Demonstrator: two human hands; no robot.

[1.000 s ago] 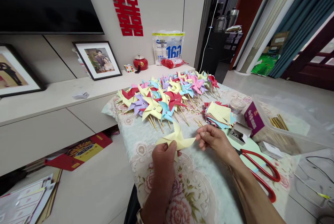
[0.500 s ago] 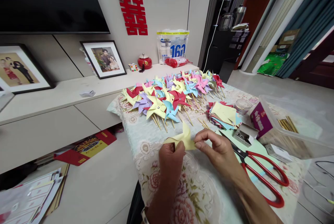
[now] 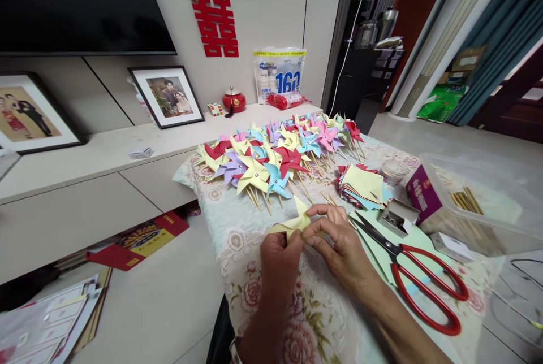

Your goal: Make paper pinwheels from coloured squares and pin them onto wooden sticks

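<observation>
A pale yellow paper pinwheel [image 3: 292, 224], partly folded, is held above the flowered tablecloth. My left hand [image 3: 280, 251] pinches it from the left, thumb near its middle. From the right, my right hand [image 3: 333, 234] presses its fingertips onto the same paper, close to the left thumb. Fingers cover much of the paper's centre and right side. Beyond the hands lie many paper pinwheels [image 3: 278, 163] on sticks, in yellow, red, blue, pink and purple. Large scissors [image 3: 401, 251] with red handles lie beside my right forearm on pale green paper.
A stack of cut paper squares [image 3: 363, 184] lies right of the pinwheels. Nearby stand a small open box [image 3: 396, 217] of metal pins, another small white box [image 3: 452, 246] and a clear plastic bin [image 3: 500, 234] with sticks. The tablecloth [image 3: 237, 273] drapes over the table's left edge.
My right hand has moved left, from the pinwheel's right corner to its centre beside my left thumb, bringing the corner inward. My left hand keeps its pinch.
</observation>
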